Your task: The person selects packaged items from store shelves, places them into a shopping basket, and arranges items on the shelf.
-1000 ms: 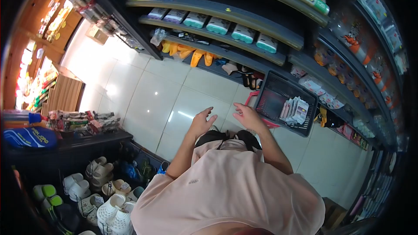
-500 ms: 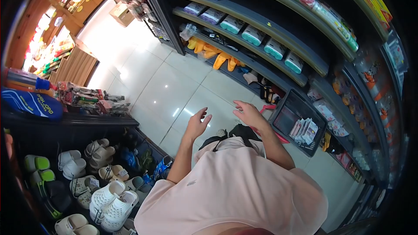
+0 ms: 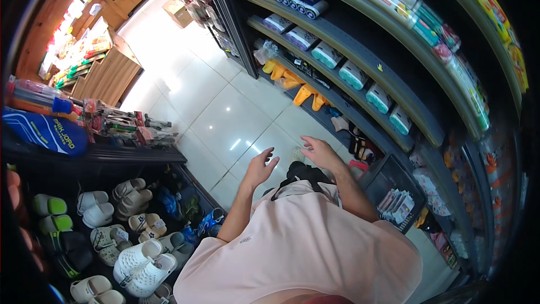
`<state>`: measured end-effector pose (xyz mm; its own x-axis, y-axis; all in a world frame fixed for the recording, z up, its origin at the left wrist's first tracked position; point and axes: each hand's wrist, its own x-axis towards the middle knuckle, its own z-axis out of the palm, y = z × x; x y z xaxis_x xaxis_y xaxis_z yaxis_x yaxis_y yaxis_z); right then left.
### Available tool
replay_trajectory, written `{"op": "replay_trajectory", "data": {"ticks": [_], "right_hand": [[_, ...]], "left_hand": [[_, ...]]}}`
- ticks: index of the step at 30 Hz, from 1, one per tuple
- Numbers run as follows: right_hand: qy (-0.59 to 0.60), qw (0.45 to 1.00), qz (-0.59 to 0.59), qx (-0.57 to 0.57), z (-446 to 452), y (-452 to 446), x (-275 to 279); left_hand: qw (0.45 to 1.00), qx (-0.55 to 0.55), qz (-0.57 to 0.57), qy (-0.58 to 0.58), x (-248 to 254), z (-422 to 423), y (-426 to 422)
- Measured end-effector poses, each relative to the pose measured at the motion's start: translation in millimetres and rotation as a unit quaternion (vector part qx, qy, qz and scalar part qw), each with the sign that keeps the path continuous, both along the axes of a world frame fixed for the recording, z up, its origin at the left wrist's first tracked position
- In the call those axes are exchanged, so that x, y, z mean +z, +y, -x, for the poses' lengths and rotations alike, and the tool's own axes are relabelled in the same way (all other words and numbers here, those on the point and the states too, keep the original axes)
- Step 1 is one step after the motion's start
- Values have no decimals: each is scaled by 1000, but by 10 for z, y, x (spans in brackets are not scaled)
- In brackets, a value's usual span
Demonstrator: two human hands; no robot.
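At the far left, a blue fabric case with white lettering (image 3: 45, 133) lies on the dark ledge above the shoe rack, beside a heap of small, clear-wrapped packets (image 3: 126, 126). Below, on the black shoe rack, are lime-green-and-white sandals (image 3: 49, 205), beige sandals with star shapes (image 3: 147, 225) and, nearer its front edge, perforated white plastic clogs (image 3: 145, 267). Behind the ledge, a brown slatted wooden display (image 3: 107, 73) stands on the glossy pale tiled floor (image 3: 225, 107), with a brown cardboard box (image 3: 178, 11) farther off.

The left hand (image 3: 261, 168) is open and empty above the floor, fingers loosely curled and thumb apart. To its right, well apart from it, the right hand (image 3: 318, 153) is also open and empty, its fingers pointing toward the left hand.

Beyond the hands, orange slippers (image 3: 306, 95) sit on the bottom board of the dark metal shelving, and teal-and-white wrapped packs (image 3: 326, 54) line a board above. Right of the right forearm, which partly covers it, the dark grey plastic basket (image 3: 378, 179) stands beside the shelving; flat white printed packets (image 3: 396, 204) lie in its lower right part.
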<state>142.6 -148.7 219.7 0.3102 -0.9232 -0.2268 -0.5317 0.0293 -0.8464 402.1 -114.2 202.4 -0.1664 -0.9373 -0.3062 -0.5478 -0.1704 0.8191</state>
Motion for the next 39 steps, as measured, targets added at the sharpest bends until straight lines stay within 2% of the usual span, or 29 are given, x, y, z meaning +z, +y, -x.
{"op": "replay_trajectory", "data": {"ticks": [8, 11, 14, 20, 25, 33, 37, 39], "right_hand": [[-2, 1000, 18, 9, 226, -1279, 123], [0, 1000, 5, -24, 248, -1694, 277], [-30, 998, 16, -56, 244, -2027, 367], [-87, 984, 20, -156, 201, -2660, 406], [-72, 946, 115, -294, 197, -3385, 431], [24, 852, 201, -483, 76, -4604, 494], [106, 851, 105, -503, -47, -5014, 568], [139, 830, 87, -534, -114, -5128, 616]], "left_hand": [[998, 22, 50, -12, 161, 155, -1302], [998, 47, 51, 7, 313, 192, -1665], [998, 49, 42, 15, 242, 200, -1938], [998, 18, 7, 61, -79, 102, -2551], [996, -40, 28, 79, -185, -82, -3387], [988, -48, 123, 77, 220, -573, -5044], [971, -22, 200, 130, 419, -612, -5902], [964, 0, 226, 138, 494, -566, -6342]]}}
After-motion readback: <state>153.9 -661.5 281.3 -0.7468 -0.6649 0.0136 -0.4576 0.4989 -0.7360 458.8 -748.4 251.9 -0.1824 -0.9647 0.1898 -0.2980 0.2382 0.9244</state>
